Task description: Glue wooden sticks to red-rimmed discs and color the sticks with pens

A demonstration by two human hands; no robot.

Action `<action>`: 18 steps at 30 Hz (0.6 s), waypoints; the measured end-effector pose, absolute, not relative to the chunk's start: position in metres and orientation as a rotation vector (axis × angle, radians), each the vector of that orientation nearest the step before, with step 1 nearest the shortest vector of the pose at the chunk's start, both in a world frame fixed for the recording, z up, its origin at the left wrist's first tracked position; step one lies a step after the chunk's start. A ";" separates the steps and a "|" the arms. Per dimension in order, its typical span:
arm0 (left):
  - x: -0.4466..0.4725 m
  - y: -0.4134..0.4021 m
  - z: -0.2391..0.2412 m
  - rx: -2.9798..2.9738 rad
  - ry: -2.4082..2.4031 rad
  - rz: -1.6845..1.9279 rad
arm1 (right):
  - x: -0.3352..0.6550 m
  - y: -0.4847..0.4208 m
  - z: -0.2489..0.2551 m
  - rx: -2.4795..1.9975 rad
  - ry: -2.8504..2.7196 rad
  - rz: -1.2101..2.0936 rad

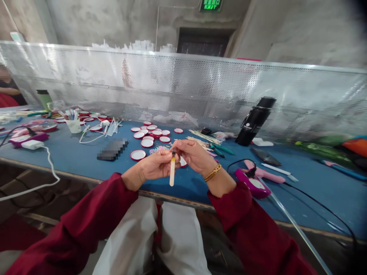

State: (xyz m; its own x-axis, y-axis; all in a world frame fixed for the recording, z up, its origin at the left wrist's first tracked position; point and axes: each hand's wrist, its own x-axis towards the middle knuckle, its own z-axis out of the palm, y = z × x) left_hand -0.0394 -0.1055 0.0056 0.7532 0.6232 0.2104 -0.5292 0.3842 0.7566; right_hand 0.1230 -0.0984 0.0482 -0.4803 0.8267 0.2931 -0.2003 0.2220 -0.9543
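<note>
My left hand (156,164) and my right hand (193,154) meet above the near edge of the blue table (71,152). Both pinch the top of a flat wooden stick (172,173) that hangs straight down between them. A small dark and yellow piece sits at the stick's upper end, under my fingertips. Just beyond my hands lie several round red-rimmed white lids (147,143) and a bundle of thin wooden sticks (200,140).
A pink glue gun (256,179) with a black cord lies to the right, beside a black bottle (255,120) and green pliers (219,149). A blurred phone (112,149), a white charger (32,144) and a cup of sticks (73,123) sit left. A perforated metal screen (183,91) backs the table.
</note>
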 end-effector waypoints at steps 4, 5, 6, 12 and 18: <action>-0.044 -0.102 0.006 0.912 0.139 0.756 | 0.125 -0.092 0.045 -0.572 -1.584 1.349; -0.044 -0.102 0.005 0.912 0.144 0.749 | 0.125 -0.092 0.045 -0.569 -1.595 1.352; -0.044 -0.103 0.004 0.913 0.146 0.742 | 0.126 -0.092 0.045 -0.570 -1.612 1.362; -0.042 -0.100 -0.001 1.075 0.233 0.747 | 0.125 -0.094 0.046 -0.593 -1.689 1.333; -0.121 -0.055 0.031 1.803 0.972 1.319 | 0.149 -0.073 0.036 -0.809 -1.528 1.074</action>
State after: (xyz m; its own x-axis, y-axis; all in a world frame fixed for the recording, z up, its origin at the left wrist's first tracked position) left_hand -0.1205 -0.0546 0.0315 0.2032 0.8712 0.4469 0.1694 -0.4808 0.8603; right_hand 0.1489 -0.0730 0.0357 -0.2188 0.9039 0.3676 -0.0395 0.3682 -0.9289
